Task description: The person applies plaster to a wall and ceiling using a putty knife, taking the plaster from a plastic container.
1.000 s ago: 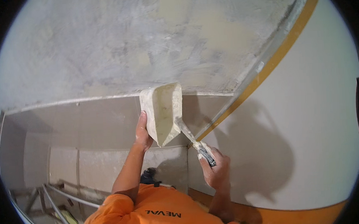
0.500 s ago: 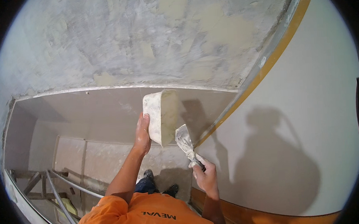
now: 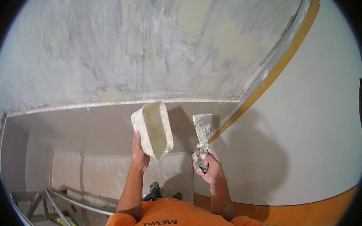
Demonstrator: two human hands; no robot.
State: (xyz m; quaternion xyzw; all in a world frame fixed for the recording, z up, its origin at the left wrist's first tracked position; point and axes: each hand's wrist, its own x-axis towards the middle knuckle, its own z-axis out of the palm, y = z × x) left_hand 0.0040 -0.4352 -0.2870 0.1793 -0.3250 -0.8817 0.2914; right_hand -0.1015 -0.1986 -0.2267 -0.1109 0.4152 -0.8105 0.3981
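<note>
My left hand (image 3: pixel 140 156) is closed on the side of a white plastic tub (image 3: pixel 140 127) smeared with putty. The tub is tilted, its mouth facing right, with pale paste along the inner walls. To its right my right hand (image 3: pixel 211 166) grips the dark, putty-caked handle of a putty knife (image 3: pixel 203 128). Its flat blade points up toward the wall and is coated with pale paste. Blade and tub are apart. Above them stretches a grey wall (image 3: pixel 105 47) with streaks and patches of cream filler.
A yellow-brown strip (image 3: pixel 268 73) borders the grey wall on the right, beside a smooth white wall (image 3: pixel 310 107). At lower left stand metal tubes (image 3: pixel 78 204) and a wooden frame (image 3: pixel 34 196). My shoes (image 3: pixel 154 188) are on the floor below.
The tub has come lower and left, and its mouth has turned more into view. The putty knife has swung from slanting left to nearly upright and moved right, away from the tub.
</note>
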